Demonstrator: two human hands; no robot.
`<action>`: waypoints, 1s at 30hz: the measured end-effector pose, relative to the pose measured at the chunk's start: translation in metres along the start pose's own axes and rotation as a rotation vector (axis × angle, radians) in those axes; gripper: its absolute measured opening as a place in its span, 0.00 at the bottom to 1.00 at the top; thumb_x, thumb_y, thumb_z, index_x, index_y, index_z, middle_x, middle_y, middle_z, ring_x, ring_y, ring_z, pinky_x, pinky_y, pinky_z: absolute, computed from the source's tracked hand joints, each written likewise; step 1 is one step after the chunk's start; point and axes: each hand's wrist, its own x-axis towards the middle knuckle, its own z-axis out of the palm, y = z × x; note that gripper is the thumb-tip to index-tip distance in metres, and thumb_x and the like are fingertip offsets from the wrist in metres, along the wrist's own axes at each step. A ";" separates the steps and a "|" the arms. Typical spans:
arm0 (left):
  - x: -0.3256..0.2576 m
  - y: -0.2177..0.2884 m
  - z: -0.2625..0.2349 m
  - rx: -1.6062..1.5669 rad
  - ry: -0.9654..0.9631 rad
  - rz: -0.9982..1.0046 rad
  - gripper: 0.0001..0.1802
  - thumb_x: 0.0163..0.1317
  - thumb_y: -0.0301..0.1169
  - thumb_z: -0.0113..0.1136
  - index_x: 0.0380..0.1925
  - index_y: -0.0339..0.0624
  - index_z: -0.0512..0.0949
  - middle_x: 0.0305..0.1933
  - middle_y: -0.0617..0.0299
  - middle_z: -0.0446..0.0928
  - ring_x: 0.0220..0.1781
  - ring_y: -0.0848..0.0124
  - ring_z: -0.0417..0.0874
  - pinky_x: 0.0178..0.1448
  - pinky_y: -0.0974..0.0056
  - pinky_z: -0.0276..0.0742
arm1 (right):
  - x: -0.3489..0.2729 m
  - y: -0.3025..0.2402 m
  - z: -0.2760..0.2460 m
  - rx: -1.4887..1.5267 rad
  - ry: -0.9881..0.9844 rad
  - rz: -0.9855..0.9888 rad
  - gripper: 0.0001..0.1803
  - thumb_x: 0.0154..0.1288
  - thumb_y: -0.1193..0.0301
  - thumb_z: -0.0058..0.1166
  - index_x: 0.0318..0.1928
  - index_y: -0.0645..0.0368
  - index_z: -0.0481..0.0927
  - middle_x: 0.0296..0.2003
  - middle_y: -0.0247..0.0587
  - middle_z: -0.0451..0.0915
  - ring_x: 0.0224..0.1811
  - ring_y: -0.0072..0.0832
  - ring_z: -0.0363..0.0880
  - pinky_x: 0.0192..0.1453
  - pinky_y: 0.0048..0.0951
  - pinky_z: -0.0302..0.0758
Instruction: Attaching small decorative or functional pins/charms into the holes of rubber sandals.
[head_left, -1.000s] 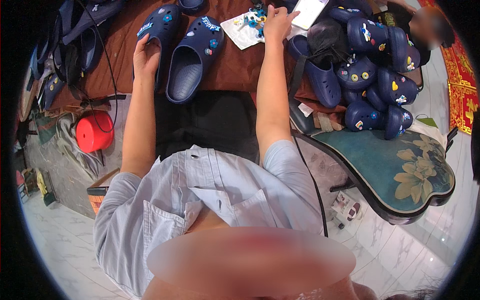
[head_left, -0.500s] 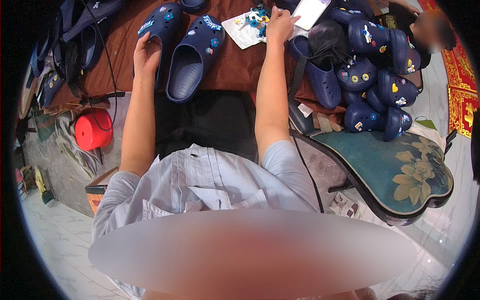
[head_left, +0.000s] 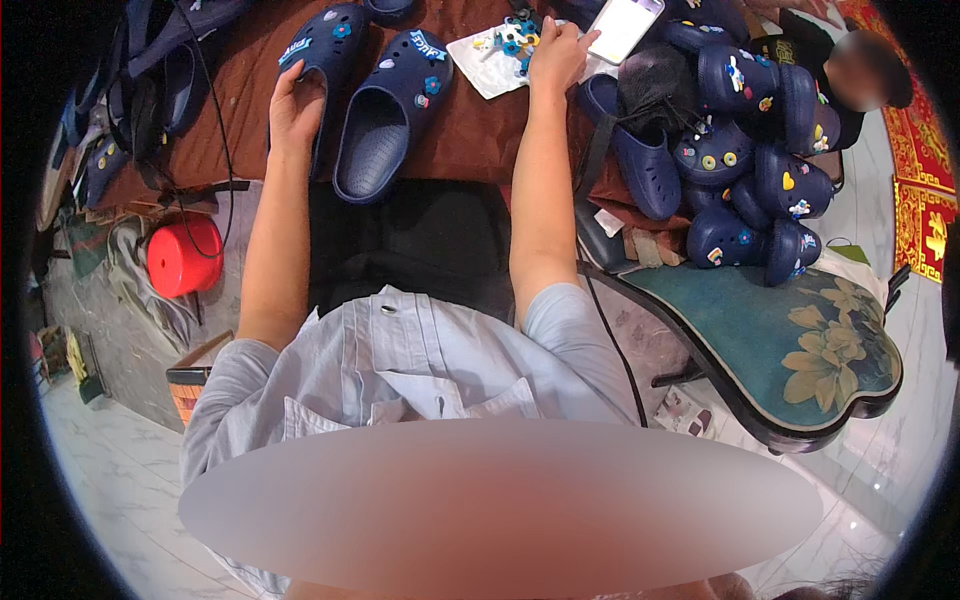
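Note:
My left hand is closed on the rim of a navy clog, thumb on its upper, beside a lettered charm and a blue flower charm. Next to it on the cloth lies another navy clog with similar charms, its opening toward me. To the right, my right hand reaches over the edge of a white plastic packet, its fingers apart beside a pile of small shoe charms in blue, yellow and white. A lit phone lies just right of that hand.
Decorated navy clogs are heaped at the right, near a dark mesh pouch. A brown cloth covers the table. Nearer me are a flowered teal chair seat and a red stool. Another person is at the far right.
My right hand has shifted very slightly left and down beside the charms. My left hand stays on the clog. The other person's head has moved a little right.

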 end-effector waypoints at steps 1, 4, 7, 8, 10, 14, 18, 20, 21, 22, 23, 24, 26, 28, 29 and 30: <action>0.001 0.000 -0.001 0.001 -0.007 -0.014 0.11 0.56 0.22 0.59 0.41 0.37 0.75 0.45 0.55 0.78 0.50 0.63 0.77 0.60 0.61 0.69 | 0.000 0.001 0.000 -0.002 0.001 -0.001 0.16 0.65 0.59 0.50 0.37 0.60 0.78 0.59 0.81 0.57 0.43 0.61 0.77 0.48 0.53 0.72; 0.006 0.001 -0.005 -0.003 -0.006 -0.040 0.12 0.57 0.22 0.59 0.42 0.36 0.75 0.45 0.55 0.78 0.50 0.63 0.77 0.60 0.61 0.69 | -0.002 -0.002 0.001 -0.042 0.033 -0.070 0.16 0.65 0.60 0.51 0.36 0.61 0.77 0.60 0.79 0.57 0.40 0.60 0.78 0.44 0.52 0.74; 0.003 -0.004 0.004 0.002 0.043 -0.039 0.09 0.56 0.21 0.59 0.38 0.37 0.75 0.42 0.57 0.79 0.46 0.64 0.78 0.55 0.63 0.72 | -0.006 -0.010 -0.002 -0.106 0.033 -0.120 0.15 0.64 0.61 0.52 0.35 0.63 0.76 0.59 0.76 0.59 0.38 0.58 0.78 0.41 0.51 0.75; 0.000 -0.007 0.012 0.014 0.084 -0.024 0.07 0.55 0.20 0.60 0.35 0.39 0.76 0.38 0.60 0.79 0.41 0.66 0.79 0.49 0.65 0.74 | -0.007 -0.008 0.001 -0.119 0.056 -0.166 0.15 0.63 0.61 0.53 0.34 0.63 0.76 0.59 0.73 0.60 0.38 0.56 0.79 0.40 0.50 0.75; -0.005 -0.007 0.016 0.001 0.059 -0.018 0.07 0.55 0.20 0.60 0.35 0.39 0.76 0.38 0.60 0.79 0.41 0.66 0.79 0.49 0.65 0.74 | -0.009 -0.010 0.003 -0.131 0.075 -0.215 0.15 0.63 0.62 0.54 0.34 0.63 0.76 0.59 0.71 0.62 0.37 0.55 0.79 0.39 0.48 0.76; -0.006 -0.006 0.017 0.019 0.074 0.016 0.07 0.56 0.21 0.60 0.34 0.39 0.76 0.38 0.59 0.80 0.42 0.66 0.80 0.50 0.65 0.74 | -0.012 -0.014 0.009 -0.101 0.119 -0.319 0.13 0.60 0.63 0.56 0.31 0.63 0.76 0.54 0.59 0.71 0.35 0.50 0.80 0.38 0.45 0.76; -0.007 -0.007 0.016 0.022 0.044 0.003 0.08 0.56 0.20 0.60 0.36 0.40 0.76 0.39 0.60 0.80 0.42 0.66 0.80 0.50 0.65 0.74 | -0.011 -0.007 0.020 -0.030 0.206 -0.425 0.12 0.58 0.65 0.57 0.28 0.62 0.77 0.43 0.47 0.79 0.35 0.46 0.79 0.36 0.42 0.75; -0.010 -0.008 0.018 0.027 -0.005 0.004 0.09 0.56 0.20 0.59 0.37 0.40 0.76 0.40 0.60 0.79 0.43 0.66 0.79 0.50 0.65 0.74 | -0.013 -0.010 0.020 -0.020 0.183 -0.409 0.11 0.58 0.65 0.58 0.28 0.62 0.77 0.40 0.46 0.79 0.35 0.45 0.79 0.36 0.42 0.75; -0.007 -0.007 0.013 0.026 -0.003 0.005 0.09 0.56 0.20 0.59 0.37 0.40 0.76 0.40 0.60 0.79 0.43 0.66 0.79 0.50 0.65 0.74 | -0.014 -0.011 0.020 -0.010 0.163 -0.391 0.11 0.58 0.66 0.58 0.28 0.61 0.77 0.36 0.44 0.79 0.35 0.43 0.79 0.35 0.42 0.75; -0.004 -0.005 0.010 0.006 -0.010 0.004 0.09 0.56 0.21 0.59 0.38 0.39 0.76 0.42 0.58 0.79 0.46 0.64 0.79 0.56 0.62 0.71 | -0.014 -0.012 0.020 -0.009 0.162 -0.392 0.11 0.58 0.66 0.58 0.28 0.61 0.77 0.36 0.44 0.79 0.35 0.43 0.79 0.35 0.42 0.75; -0.002 -0.004 0.006 -0.014 -0.016 0.003 0.09 0.57 0.22 0.58 0.39 0.37 0.76 0.43 0.55 0.79 0.49 0.63 0.78 0.62 0.60 0.68 | -0.015 -0.012 0.021 -0.012 0.150 -0.400 0.10 0.58 0.66 0.58 0.28 0.61 0.78 0.34 0.44 0.78 0.34 0.43 0.78 0.35 0.42 0.74; -0.001 -0.003 0.002 -0.014 -0.015 0.005 0.09 0.57 0.22 0.58 0.39 0.37 0.76 0.43 0.55 0.79 0.49 0.63 0.78 0.62 0.60 0.68 | -0.015 -0.013 0.022 -0.015 0.137 -0.408 0.10 0.57 0.66 0.58 0.28 0.60 0.78 0.32 0.43 0.77 0.34 0.42 0.78 0.35 0.42 0.74; -0.002 -0.005 0.005 -0.018 0.012 0.013 0.08 0.57 0.23 0.58 0.38 0.37 0.77 0.43 0.55 0.79 0.49 0.62 0.78 0.62 0.59 0.68 | -0.017 -0.014 0.022 -0.012 0.127 -0.411 0.10 0.57 0.66 0.58 0.28 0.60 0.78 0.32 0.43 0.77 0.33 0.42 0.77 0.35 0.41 0.74; -0.003 -0.006 0.009 -0.009 0.018 0.007 0.09 0.57 0.22 0.58 0.39 0.37 0.77 0.43 0.55 0.79 0.49 0.63 0.78 0.61 0.59 0.69 | -0.017 -0.013 0.022 -0.008 0.116 -0.415 0.09 0.57 0.67 0.58 0.28 0.60 0.78 0.31 0.43 0.77 0.33 0.42 0.77 0.35 0.41 0.73; -0.004 -0.006 0.012 0.000 0.023 0.002 0.09 0.57 0.22 0.58 0.39 0.37 0.77 0.43 0.56 0.79 0.48 0.63 0.78 0.61 0.60 0.69 | -0.017 -0.012 0.022 -0.006 0.118 -0.420 0.09 0.58 0.67 0.58 0.28 0.60 0.78 0.31 0.43 0.77 0.33 0.42 0.77 0.35 0.41 0.73; -0.005 -0.008 0.014 0.000 0.023 0.001 0.09 0.57 0.22 0.58 0.39 0.37 0.77 0.43 0.56 0.79 0.48 0.63 0.78 0.61 0.60 0.69 | -0.017 -0.012 0.023 -0.005 0.120 -0.425 0.10 0.58 0.66 0.57 0.28 0.60 0.78 0.31 0.43 0.77 0.33 0.42 0.77 0.35 0.41 0.73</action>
